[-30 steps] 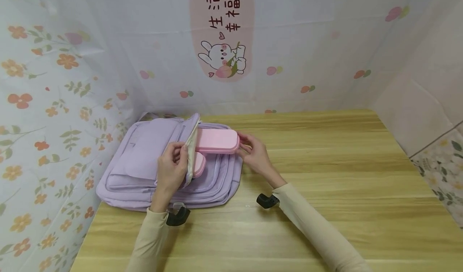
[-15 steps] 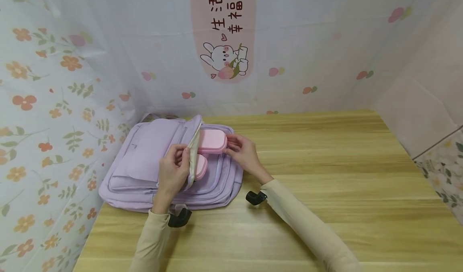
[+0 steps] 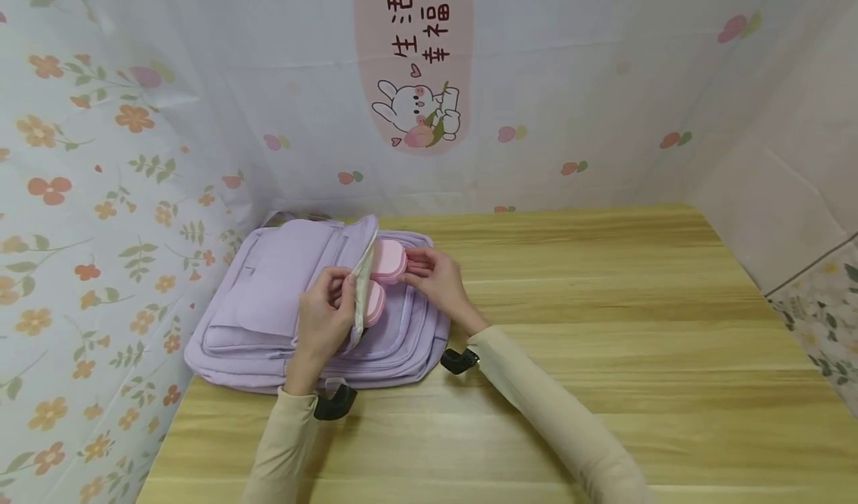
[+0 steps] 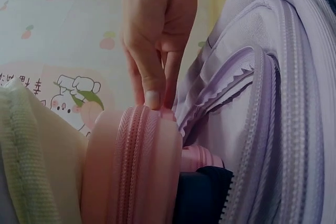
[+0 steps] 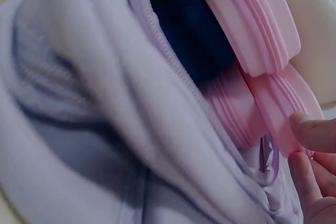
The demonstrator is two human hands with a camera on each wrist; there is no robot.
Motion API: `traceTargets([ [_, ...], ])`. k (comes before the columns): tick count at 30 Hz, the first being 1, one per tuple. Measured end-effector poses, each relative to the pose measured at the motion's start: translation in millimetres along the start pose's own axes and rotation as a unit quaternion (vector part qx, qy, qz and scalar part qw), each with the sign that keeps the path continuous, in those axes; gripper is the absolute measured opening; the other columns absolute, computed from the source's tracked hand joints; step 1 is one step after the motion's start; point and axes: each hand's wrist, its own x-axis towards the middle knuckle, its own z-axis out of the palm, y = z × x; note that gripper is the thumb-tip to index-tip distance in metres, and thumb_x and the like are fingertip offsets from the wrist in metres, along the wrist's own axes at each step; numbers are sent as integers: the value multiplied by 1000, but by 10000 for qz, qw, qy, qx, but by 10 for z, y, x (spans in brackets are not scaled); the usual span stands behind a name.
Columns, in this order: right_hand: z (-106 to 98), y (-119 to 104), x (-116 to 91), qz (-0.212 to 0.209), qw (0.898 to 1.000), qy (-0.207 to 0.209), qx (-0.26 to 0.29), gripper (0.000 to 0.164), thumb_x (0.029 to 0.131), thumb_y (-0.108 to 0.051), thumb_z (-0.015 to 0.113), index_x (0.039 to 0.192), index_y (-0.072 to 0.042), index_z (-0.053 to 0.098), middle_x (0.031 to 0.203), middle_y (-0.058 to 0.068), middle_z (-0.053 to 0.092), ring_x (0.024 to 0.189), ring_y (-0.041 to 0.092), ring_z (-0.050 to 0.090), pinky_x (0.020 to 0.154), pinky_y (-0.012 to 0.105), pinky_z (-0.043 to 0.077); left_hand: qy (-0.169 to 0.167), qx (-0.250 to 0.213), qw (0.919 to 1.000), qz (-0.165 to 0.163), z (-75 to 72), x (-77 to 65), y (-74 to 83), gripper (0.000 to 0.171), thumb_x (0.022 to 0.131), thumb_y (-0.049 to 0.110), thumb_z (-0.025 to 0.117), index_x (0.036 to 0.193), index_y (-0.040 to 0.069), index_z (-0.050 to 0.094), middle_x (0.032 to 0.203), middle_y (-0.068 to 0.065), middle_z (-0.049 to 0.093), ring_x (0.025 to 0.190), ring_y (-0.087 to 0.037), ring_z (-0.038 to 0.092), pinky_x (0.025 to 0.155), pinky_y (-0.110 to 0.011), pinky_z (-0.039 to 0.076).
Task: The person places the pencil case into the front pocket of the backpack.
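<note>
A lilac backpack [image 3: 261,295] lies on the wooden table with one zipped compartment gaping toward the right. My left hand [image 3: 323,312] pinches the edge of its cream-lined flap [image 3: 362,288] and lifts it. With thumb and fingers, my right hand [image 3: 437,281] grips the outer end of a pink zippered case [image 3: 387,260], most of which is hidden inside. A second pink zippered case [image 3: 373,304] sticks out beside it, nearer me. In the right wrist view another pink case [image 5: 233,111] and a dark blue item [image 5: 189,32] sit deeper in the compartment.
The wood-grain table [image 3: 603,325] extends to the right of the backpack. A white printed cloth [image 3: 550,80] hangs behind, and a floral cloth [image 3: 87,266] runs along the left side.
The pink case in my right hand has slid left, deeper into the backpack, and the hand has moved left with it. My left hand still holds the flap up.
</note>
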Motion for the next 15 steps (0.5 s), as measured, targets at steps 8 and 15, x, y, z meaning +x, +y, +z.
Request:
traceTargets([
  [8,93,-28,50,182,9997,-113,-115,46,78,8,81,121,11,65,118,30,70,104,39,72,84,26,59,-67,67,10000,-14,13,-20,2,5,94,-5,64,97,-8,65,78,-17,75,69,6,58,60,-4,46],
  [15,102,-6,78,152,9996,-124,-182,44,79,7,81,120,10,66,119,28,70,104,39,72,83,24,59,-131,290,9994,114,37,-10,29,7,94,-4,63,98,-9,64,81,-17,75,72,2,62,62,-4,47],
])
